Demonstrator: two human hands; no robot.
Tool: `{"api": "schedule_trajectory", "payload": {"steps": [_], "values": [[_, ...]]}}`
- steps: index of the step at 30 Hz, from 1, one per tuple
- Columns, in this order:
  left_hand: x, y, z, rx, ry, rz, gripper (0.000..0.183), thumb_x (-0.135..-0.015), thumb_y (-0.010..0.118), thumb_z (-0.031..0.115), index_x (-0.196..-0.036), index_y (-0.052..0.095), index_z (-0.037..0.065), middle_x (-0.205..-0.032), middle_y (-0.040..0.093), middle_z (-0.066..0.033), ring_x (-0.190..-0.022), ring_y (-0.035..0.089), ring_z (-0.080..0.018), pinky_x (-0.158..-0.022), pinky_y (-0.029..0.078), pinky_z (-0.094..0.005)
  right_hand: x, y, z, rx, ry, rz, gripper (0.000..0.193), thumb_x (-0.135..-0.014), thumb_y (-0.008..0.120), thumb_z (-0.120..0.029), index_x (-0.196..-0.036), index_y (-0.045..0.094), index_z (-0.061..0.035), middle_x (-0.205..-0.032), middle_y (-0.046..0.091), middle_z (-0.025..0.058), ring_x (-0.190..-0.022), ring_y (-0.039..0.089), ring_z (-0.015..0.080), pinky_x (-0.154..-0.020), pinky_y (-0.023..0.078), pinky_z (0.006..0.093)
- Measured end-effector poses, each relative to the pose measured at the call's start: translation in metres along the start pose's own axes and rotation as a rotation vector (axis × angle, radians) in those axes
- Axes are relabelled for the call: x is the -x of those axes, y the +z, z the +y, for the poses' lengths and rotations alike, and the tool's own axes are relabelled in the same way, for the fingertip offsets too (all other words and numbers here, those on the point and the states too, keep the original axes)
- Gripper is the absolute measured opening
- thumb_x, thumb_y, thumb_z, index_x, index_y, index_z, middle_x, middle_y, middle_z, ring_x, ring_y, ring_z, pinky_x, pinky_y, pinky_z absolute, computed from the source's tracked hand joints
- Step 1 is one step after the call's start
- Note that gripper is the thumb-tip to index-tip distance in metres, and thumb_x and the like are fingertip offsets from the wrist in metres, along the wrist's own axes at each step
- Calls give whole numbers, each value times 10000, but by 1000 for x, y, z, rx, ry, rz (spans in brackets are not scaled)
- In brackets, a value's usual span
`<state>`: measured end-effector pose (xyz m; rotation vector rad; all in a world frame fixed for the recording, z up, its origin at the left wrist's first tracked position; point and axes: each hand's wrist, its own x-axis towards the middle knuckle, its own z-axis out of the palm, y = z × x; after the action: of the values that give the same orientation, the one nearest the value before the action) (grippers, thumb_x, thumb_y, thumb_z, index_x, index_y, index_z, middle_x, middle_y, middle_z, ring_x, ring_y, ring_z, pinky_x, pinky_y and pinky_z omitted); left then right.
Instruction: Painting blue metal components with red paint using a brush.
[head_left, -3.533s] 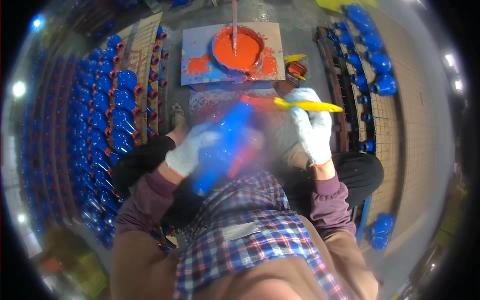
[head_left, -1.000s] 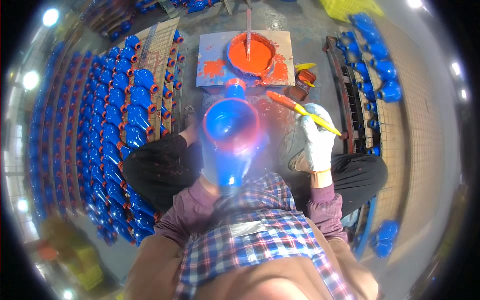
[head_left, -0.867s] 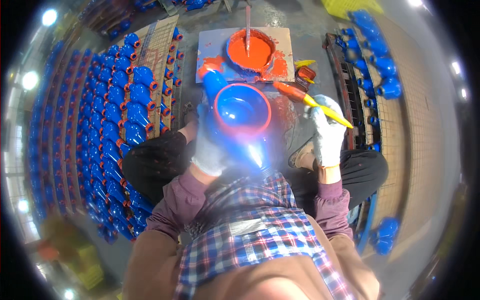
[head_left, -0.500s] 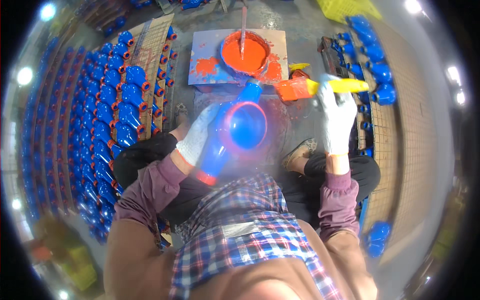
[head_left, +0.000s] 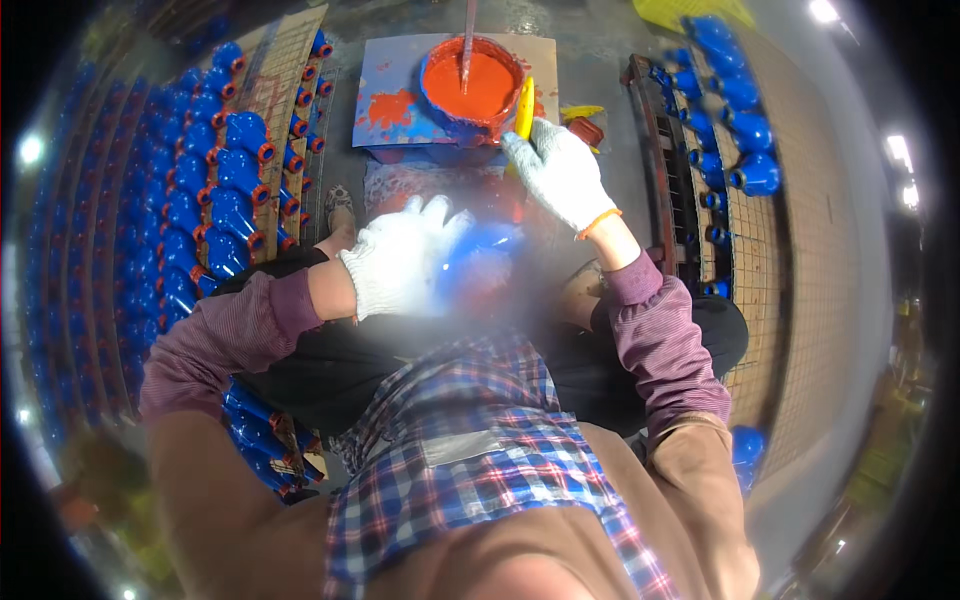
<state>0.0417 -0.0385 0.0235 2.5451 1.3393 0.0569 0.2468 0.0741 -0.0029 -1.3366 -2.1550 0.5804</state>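
Note:
My left hand [head_left: 405,255], in a white knit glove, grips a shiny blue pipe fitting [head_left: 480,262] over my lap. The fitting is blurred, so its openings are hard to make out. My right hand [head_left: 565,180], gloved as well, is closed around a paintbrush with a yellow handle [head_left: 526,108]. The handle points up and away from me; the hand and blur mostly hide the bristles, which are close to the fitting. Just beyond, a round tub [head_left: 428,92] holds red-orange paint [head_left: 485,85], with a stick [head_left: 468,45] standing in it.
The tub rests on a paint-smeared board [head_left: 375,75]. Rows of blue fittings with red rims [head_left: 230,205] fill racks on my left. More blue fittings [head_left: 755,172] line a mesh-topped rack [head_left: 760,260] on my right. A small red-and-yellow item [head_left: 585,130] lies beside the board.
My right hand has moved left toward the fitting, and the brush has swung from sideways to handle-up. The fitting has turned; its open round mouth no longer faces up clearly.

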Motion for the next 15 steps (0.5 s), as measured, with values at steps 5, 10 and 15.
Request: {"api": "schedule_trajectory", "payload": {"steps": [5,10,15], "values": [[-9,-14,2,-96,-27,-114,763,-625,741,415,-1247,515,36,-1035,547,-187,-908,587,-359,-748,535,-440,25,-14,-16,-51,-155,119,277,-917,598,-293,-882,599,-19,-768,622,184,-708,620,384,-624,487,445],[-7,-13,-12,254,-26,-82,804,-614,833,448,-1223,515,31,-1131,580,-182,-986,632,-360,-858,522,-439,51,-20,-17,-87,-270,252,172,-885,658,-183,-935,592,-32,-758,582,152,-658,608,341,-586,483,379],[4,8,-29,737,-183,-169,647,-721,793,362,-1212,521,41,-1095,604,-126,-993,623,-230,-890,506,-372,71,-8,-9,-372,-191,374,175,-866,683,-140,-990,635,-27,-854,641,141,-708,641,311,-633,503,353]]}}
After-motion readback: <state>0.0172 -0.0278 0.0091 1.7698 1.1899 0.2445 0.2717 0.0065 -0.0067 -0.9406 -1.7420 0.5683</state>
